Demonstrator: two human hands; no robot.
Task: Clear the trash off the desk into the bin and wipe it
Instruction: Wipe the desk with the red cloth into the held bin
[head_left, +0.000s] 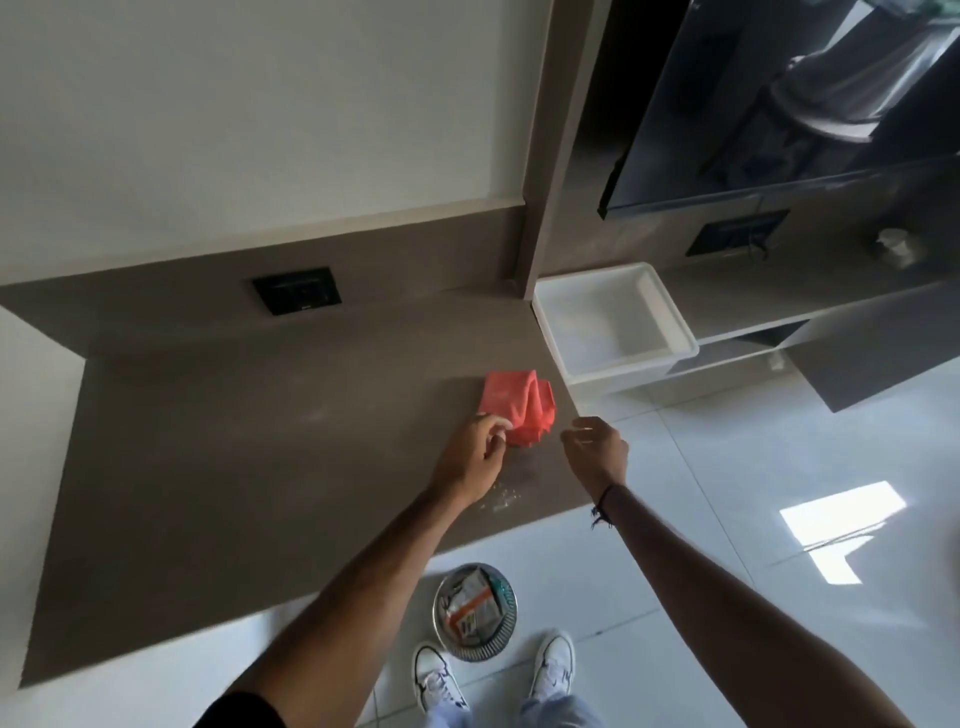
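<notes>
A crumpled red cloth (516, 405) lies near the desk's (249, 441) right edge, the left hand's (475, 451) fingertips pinching its near corner, the right hand (595, 449) hovering beside it with fingers loosely curled, while crumpled wrappers (470, 605) fill the round metal bin (475, 612) on the floor below.

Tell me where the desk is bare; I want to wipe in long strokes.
The desk is bare from its left edge to the red cloth, back to the wall socket. Crowded only at the right end: cloth, crumbs, left hand.
</notes>
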